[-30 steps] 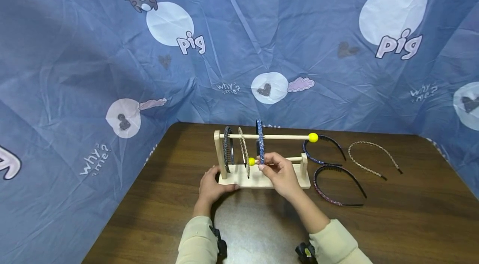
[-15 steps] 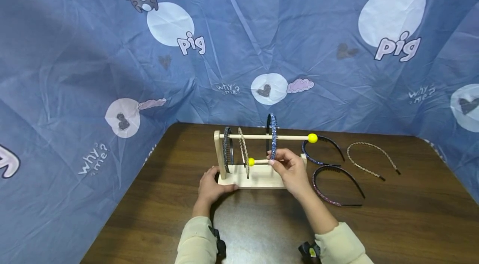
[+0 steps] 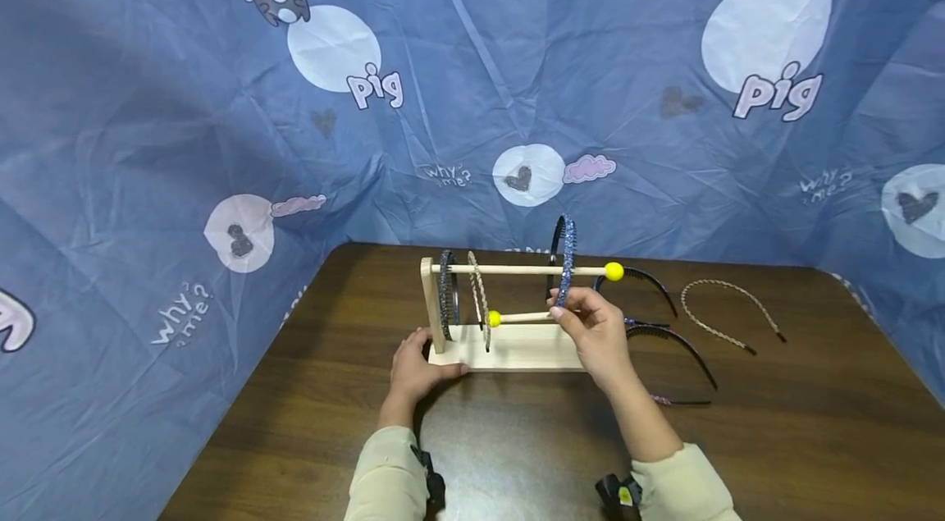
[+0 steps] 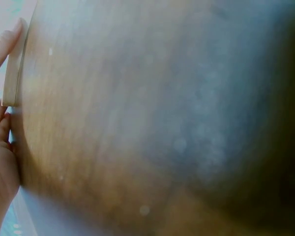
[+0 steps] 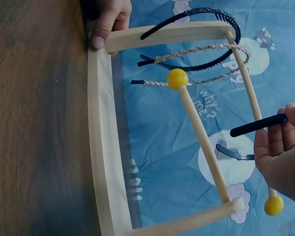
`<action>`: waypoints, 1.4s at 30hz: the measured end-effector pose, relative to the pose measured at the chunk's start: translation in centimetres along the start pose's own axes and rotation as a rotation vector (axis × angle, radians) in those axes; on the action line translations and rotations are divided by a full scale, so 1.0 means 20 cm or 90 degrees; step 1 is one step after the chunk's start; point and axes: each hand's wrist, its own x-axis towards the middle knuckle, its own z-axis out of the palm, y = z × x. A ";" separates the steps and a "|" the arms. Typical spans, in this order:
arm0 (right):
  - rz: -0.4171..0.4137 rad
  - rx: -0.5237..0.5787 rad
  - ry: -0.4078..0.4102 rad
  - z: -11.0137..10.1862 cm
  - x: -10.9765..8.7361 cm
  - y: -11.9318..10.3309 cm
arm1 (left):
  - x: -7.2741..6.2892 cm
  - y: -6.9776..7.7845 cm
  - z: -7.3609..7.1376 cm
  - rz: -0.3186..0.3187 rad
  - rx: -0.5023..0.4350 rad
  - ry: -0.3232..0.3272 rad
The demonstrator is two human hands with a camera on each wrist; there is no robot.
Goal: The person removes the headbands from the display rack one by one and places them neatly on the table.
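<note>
My left hand (image 3: 416,372) grips the left end of a light wooden headband stand (image 3: 517,349), thumb along the front of its base. My right hand (image 3: 604,340) pinches a blue glitter headband (image 3: 569,246) low on one side, and the band arches over the upper rod (image 3: 509,269) near its yellow ball end (image 3: 614,271). In the right wrist view a black tip of this headband (image 5: 258,126) sticks out past the fingers. Further left on the same rod hang a dark glitter headband (image 3: 445,299) and a gold braided headband (image 3: 480,291).
The stand's lower rod (image 3: 527,317) points left, ending in another yellow ball (image 3: 494,318). On the brown table (image 3: 812,422) to the right lie another gold braided headband (image 3: 727,283), a dark blue headband (image 3: 650,278) and a pink glitter headband (image 3: 690,347), partly behind the right arm.
My right hand has moved the blue glitter headband rightward along the upper rod and slightly up, toward the yellow ball end. The left hand has stayed on the stand.
</note>
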 end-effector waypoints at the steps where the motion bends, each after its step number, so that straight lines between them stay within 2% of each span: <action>1: -0.001 0.001 0.004 -0.01 0.00 0.00 | 0.00 0.00 0.00 0.000 0.002 0.000; 16: -0.014 0.023 0.067 -0.12 0.01 -0.03 | 0.00 -0.01 -0.01 0.007 0.010 0.003; 23: -0.008 0.038 0.081 -0.18 0.00 -0.05 | 0.00 0.01 -0.01 0.008 0.007 0.003; 34: -0.047 0.032 0.133 -0.28 -0.01 -0.06 | -0.01 0.01 0.00 0.007 -0.001 0.000; 42: -0.023 0.033 0.159 -0.33 -0.03 -0.06 | 0.00 0.01 0.00 0.005 0.003 0.001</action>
